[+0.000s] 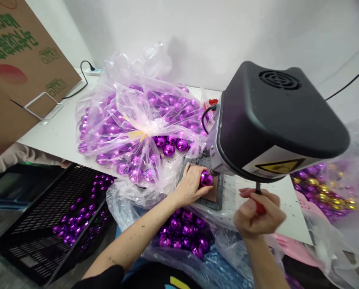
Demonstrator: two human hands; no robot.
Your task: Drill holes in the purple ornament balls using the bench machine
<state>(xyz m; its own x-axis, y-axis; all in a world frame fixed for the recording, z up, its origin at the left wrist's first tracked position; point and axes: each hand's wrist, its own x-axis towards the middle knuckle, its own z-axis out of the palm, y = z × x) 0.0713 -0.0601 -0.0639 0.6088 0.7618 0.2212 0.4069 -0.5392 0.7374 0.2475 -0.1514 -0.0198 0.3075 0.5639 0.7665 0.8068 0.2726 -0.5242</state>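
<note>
My left hand (192,185) is closed around a shiny purple faceted ball (206,178), holding it against the spindle under the head of a black machine (282,108). The ball sits over a brown pad on the grey base plate (218,198). With my right hand (259,212) I grip the red-knobbed lever (258,202) that comes out below the machine's head. Part of the knob is hidden by my fingers. An open plastic bag of purple balls (185,233) lies in front of my body, just below my left forearm.
A large tied clear bag of purple balls (143,132) lies on the white table (62,132). At the lower left stands a black crate (23,233) with more balls. A cardboard box (25,72) is above it. Purple and gold balls (324,188) and a pink basket (300,249) are at right.
</note>
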